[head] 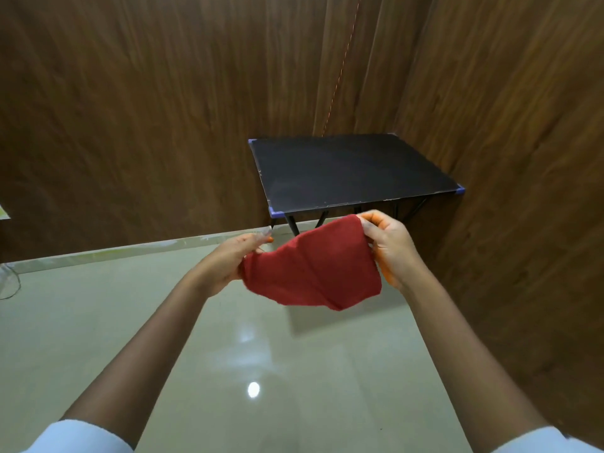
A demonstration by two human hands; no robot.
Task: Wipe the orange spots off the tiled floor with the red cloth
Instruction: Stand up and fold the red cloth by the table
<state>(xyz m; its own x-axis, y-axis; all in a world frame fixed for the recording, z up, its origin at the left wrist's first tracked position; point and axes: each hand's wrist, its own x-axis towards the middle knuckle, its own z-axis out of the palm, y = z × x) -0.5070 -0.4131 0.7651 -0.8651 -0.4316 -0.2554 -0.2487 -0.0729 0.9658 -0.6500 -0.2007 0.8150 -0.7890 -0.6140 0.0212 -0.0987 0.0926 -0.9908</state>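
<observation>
The red cloth (pixel 313 269) hangs spread in the air above the floor, held between both hands. My left hand (pixel 228 259) pinches its left edge. My right hand (pixel 392 246) grips its upper right corner, and this hand carries orange stains on the fingertips and along its outer edge. The glossy pale tiled floor (pixel 228 354) below reflects a ceiling light. I see no orange spots on the visible part of the floor.
A small black folding table (pixel 353 171) with blue corner caps stands in the corner behind the cloth. Brown wood-panel walls (pixel 130 125) close off the back and the right side. A thin wire (pixel 13 282) lies on the floor at the far left.
</observation>
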